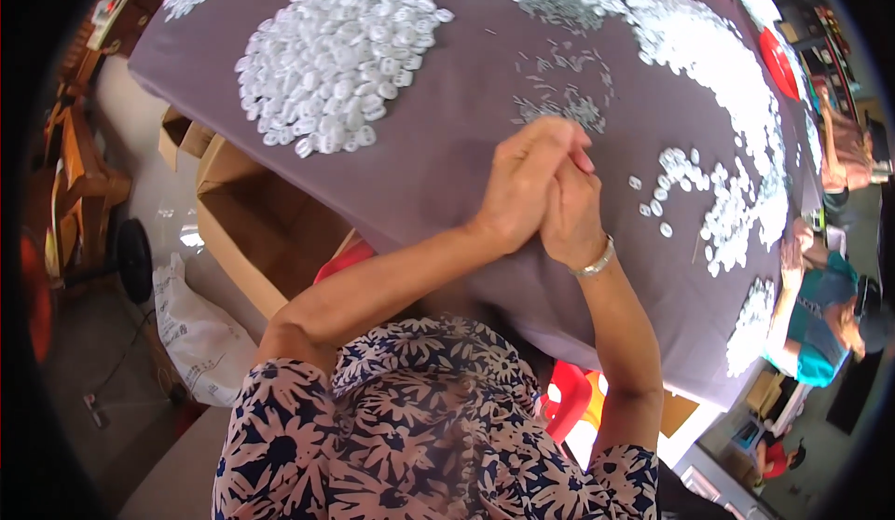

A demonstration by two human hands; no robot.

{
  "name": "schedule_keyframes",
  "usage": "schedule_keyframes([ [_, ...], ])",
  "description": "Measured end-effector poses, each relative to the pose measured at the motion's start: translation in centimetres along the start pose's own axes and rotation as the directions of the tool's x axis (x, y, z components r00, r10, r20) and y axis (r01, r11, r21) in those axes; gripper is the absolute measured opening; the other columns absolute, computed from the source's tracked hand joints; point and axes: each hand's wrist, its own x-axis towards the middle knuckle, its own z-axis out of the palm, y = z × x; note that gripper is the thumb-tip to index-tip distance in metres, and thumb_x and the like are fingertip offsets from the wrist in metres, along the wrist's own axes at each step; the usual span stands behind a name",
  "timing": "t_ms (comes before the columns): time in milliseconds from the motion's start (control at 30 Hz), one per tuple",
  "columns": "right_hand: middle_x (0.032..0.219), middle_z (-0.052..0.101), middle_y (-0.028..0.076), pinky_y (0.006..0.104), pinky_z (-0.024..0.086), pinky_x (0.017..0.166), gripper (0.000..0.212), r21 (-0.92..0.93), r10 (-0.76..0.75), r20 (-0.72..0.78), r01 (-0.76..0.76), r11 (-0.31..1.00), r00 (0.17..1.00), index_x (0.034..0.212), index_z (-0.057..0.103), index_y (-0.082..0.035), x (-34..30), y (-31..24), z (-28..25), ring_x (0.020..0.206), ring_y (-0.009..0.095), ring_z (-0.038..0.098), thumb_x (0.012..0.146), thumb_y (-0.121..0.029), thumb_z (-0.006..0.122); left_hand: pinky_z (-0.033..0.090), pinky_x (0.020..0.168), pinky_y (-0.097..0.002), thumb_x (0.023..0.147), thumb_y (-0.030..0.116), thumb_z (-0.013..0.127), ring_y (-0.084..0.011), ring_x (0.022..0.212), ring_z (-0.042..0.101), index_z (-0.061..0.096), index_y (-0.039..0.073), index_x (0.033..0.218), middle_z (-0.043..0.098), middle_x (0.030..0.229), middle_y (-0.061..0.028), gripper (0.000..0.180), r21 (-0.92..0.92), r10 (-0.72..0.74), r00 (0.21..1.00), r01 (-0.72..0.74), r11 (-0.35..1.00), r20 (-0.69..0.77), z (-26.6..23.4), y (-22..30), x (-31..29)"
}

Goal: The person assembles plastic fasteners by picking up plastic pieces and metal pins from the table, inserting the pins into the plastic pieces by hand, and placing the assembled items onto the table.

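My two hands are pressed together above the cloth-covered table [438, 161]. My left hand [524, 183] folds over the fingers of my right hand [571, 214], which has a metal band at its wrist. The fingers of both are closed, and whatever lies between them, if anything, is hidden. Just beyond my fingertips is a loose scatter of small thin metal pieces [565, 112]. To the right lie scattered small white oval plastic pieces [732, 217]. A large heap of similar white pieces [340, 54] sits to the left.
A long bank of white pieces [690, 40] curves along the far right, near red trays [778, 63]. Left of the table are an open cardboard box [238, 240] and a white sack [196, 334]. Another person in a teal top [820, 296] sits at the right edge.
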Motion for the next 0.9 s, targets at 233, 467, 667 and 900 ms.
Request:
schedule_keyframes([
  [233,0.067,0.056,0.018,0.0439,0.043,0.053,0.014,-0.054,0.062,0.11,-0.057,0.997,0.992,0.097,0.047,0.0,0.2,-0.2,-0.8,0.061,0.04,0.057,0.092,-0.013,0.048,0.036,0.097,-0.0328,0.097,0.035,0.039,-0.0203,0.109,0.048,0.044,0.002,0.13,0.054,0.118,-0.0119,0.047,-0.025,-0.097,0.988,0.1,0.995,0.12,-2.3,2.0,-0.6],
  [467,0.059,0.05,0.015,0.0415,0.04,0.048,0.007,0.059,0.153,0.122,-0.161,0.985,0.981,0.09,0.045,-0.001,0.6,0.0,-2.1,0.054,0.035,0.054,0.087,-0.006,0.047,0.045,0.082,-0.0263,0.097,0.011,0.047,-0.0141,0.096,0.055,0.06,0.0,0.112,0.055,0.107,-0.0058,0.023,0.38,-0.033,0.997,0.004,0.925,0.068,-3.3,2.6,-1.4],
  [667,0.059,0.048,0.015,0.0415,0.039,0.049,0.006,0.129,0.141,0.15,-0.161,0.979,0.979,0.088,0.043,0.0,0.6,0.4,-2.5,0.052,0.036,0.052,0.085,-0.005,0.045,0.049,0.075,-0.0249,0.092,0.004,0.055,-0.0124,0.09,0.057,0.061,0.001,0.112,0.056,0.101,-0.0051,0.021,0.32,0.035,0.995,-0.063,0.945,0.094,-3.4,1.6,-1.6],
  [900,0.059,0.041,0.014,0.0416,0.037,0.047,0.006,0.065,-0.021,0.161,0.01,0.998,0.987,0.08,0.043,0.001,0.4,1.6,-2.2,0.049,0.034,0.046,0.085,-0.003,0.045,0.05,0.074,-0.0243,0.09,-0.001,0.056,-0.0117,0.088,0.058,0.06,0.0,0.112,0.056,0.101,-0.005,0.022,0.287,0.037,0.992,-0.07,0.956,0.117,-3.7,1.4,-1.6],
])
